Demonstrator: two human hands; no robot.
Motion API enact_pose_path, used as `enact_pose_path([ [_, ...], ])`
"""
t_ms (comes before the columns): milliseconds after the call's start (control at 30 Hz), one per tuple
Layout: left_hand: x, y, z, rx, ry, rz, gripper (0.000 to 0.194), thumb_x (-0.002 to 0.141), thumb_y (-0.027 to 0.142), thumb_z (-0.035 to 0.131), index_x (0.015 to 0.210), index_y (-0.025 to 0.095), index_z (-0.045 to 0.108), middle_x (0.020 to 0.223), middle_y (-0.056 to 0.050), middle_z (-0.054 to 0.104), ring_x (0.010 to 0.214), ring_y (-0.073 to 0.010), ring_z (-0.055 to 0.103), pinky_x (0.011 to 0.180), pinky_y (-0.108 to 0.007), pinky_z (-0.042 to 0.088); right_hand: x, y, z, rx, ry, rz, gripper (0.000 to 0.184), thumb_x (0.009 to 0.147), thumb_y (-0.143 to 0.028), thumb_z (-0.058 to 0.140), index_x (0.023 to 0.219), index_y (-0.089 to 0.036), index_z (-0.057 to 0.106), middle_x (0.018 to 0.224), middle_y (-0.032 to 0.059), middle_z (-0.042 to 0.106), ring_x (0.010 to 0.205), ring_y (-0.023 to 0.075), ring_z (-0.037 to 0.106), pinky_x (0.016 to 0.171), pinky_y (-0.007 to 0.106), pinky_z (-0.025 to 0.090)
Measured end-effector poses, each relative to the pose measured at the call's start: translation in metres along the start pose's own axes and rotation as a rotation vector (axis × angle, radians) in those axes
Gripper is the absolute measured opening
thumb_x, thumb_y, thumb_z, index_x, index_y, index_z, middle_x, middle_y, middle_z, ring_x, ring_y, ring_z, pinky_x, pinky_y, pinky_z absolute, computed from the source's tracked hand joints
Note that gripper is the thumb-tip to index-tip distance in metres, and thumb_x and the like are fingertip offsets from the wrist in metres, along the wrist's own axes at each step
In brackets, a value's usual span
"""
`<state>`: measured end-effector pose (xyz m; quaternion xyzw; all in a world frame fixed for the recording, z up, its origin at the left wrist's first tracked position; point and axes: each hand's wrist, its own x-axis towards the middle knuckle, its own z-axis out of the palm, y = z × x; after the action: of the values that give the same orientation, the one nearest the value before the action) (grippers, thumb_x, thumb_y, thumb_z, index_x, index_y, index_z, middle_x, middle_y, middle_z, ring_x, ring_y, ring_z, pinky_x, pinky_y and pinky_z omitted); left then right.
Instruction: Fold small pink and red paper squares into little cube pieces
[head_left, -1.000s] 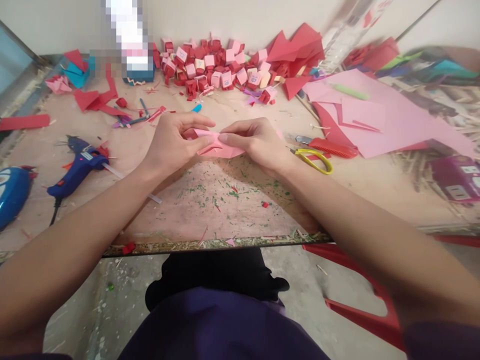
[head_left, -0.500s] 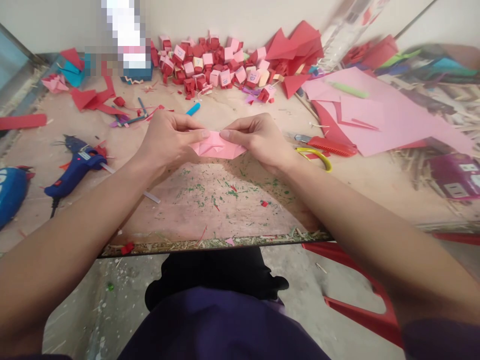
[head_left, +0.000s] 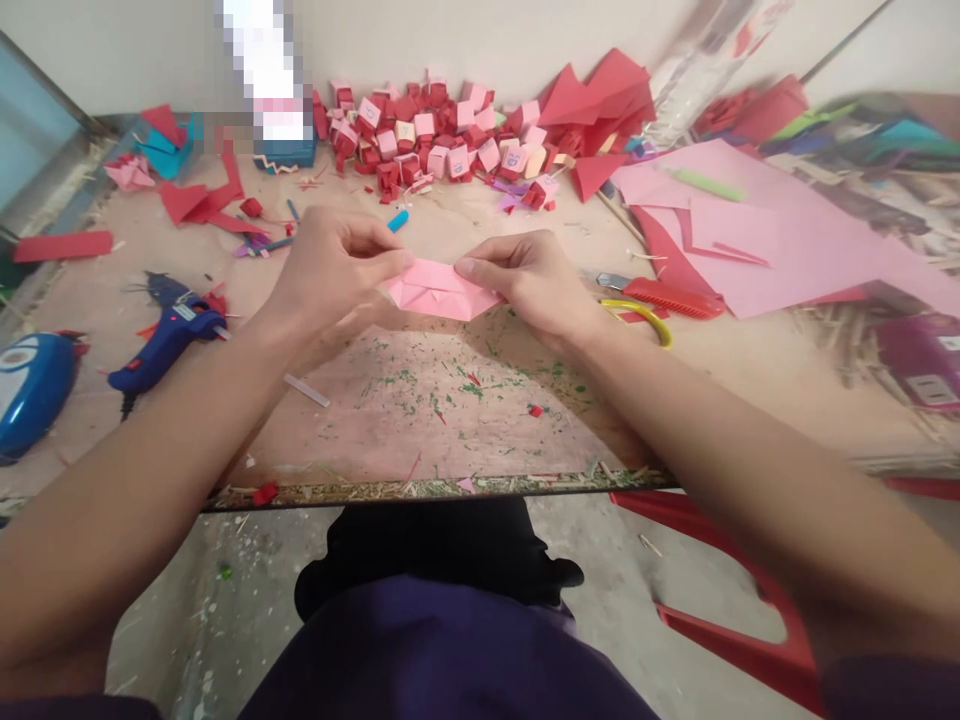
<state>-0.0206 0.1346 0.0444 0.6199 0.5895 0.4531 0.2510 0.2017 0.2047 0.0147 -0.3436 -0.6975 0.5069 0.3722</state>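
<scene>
Nearest, below and to the right of the folded pink paper [head_left: 435,290], a red plastic chair [head_left: 739,652] shows past the bench [head_left: 420,450]. Straight below the paper, wood shavings line the bench's front edge, and green flecks [head_left: 409,385] lie scattered between that edge and the paper. A pale glue stick [head_left: 307,390] lies below the paper to its left.

The folded paper itself is raised over the middle of the bench, its creased flaps facing the person. The left hand [head_left: 330,255] pinches it at its upper left end, and the right hand [head_left: 529,285] pinches its right end, thumb on the near face.

Well to the left of the paper lies a blue hot glue gun [head_left: 169,325]; to the right, just past the right hand, are yellow-handled scissors [head_left: 663,326] and a red utility knife [head_left: 675,295]. Beyond the paper to the right, a large pink sheet [head_left: 817,230] lies spread. Behind the paper, farthest off, red and pink paper cubes [head_left: 457,162] are heaped beside crumpled red paper [head_left: 600,105].
</scene>
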Motion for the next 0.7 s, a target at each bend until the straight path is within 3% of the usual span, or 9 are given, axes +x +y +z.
enact_pose_path([
  [200, -0.0012, -0.0034, 0.0038, 0.082, -0.163, 0.042, 0.018, 0.088, 0.03, 0.075, 0.075, 0.018, 0.073, 0.076, -0.002, 0.073, 0.082, -0.02, 0.069, 0.076, -0.032, 0.055, -0.0031, 0.0023, 0.0053, -0.012, -0.071, -0.045, 0.022, 0.088, -0.037, 0.086, 0.081, -0.016, 0.083, 0.08, 0.0046, 0.077, 0.072, 0.0166, 0.066, 0.062, 0.028, 0.051],
  [433, 0.0017, -0.0075, 0.0012, 0.085, -0.077, 0.033, 0.018, 0.088, 0.03, 0.076, 0.074, 0.018, 0.072, 0.073, -0.001, 0.069, 0.08, -0.0195, 0.065, 0.076, -0.032, 0.054, -0.0016, 0.0011, 0.0022, 0.055, -0.022, 0.026, 0.031, 0.086, -0.044, 0.09, 0.075, -0.017, 0.08, 0.072, 0.0039, 0.072, 0.066, 0.0159, 0.064, 0.057, 0.027, 0.051],
  [567, 0.0012, -0.0066, 0.0023, 0.1, -0.068, 0.069, 0.022, 0.088, 0.026, 0.073, 0.068, 0.018, 0.069, 0.072, -0.002, 0.068, 0.077, -0.0189, 0.063, 0.074, -0.032, 0.052, -0.0005, 0.001, 0.0035, 0.138, -0.038, 0.08, 0.034, 0.082, -0.047, 0.095, 0.072, -0.018, 0.078, 0.072, 0.004, 0.072, 0.065, 0.0167, 0.066, 0.06, 0.03, 0.058],
  [700, -0.0005, -0.0057, 0.0049, 0.052, -0.031, 0.021, 0.022, 0.093, 0.028, 0.07, 0.073, 0.019, 0.071, 0.075, -0.002, 0.068, 0.077, -0.0181, 0.063, 0.073, -0.032, 0.051, 0.0005, 0.0006, 0.0035, 0.226, -0.001, 0.154, 0.031, 0.081, -0.043, 0.096, 0.072, -0.019, 0.078, 0.074, 0.0046, 0.073, 0.064, 0.0174, 0.068, 0.061, 0.032, 0.062],
])
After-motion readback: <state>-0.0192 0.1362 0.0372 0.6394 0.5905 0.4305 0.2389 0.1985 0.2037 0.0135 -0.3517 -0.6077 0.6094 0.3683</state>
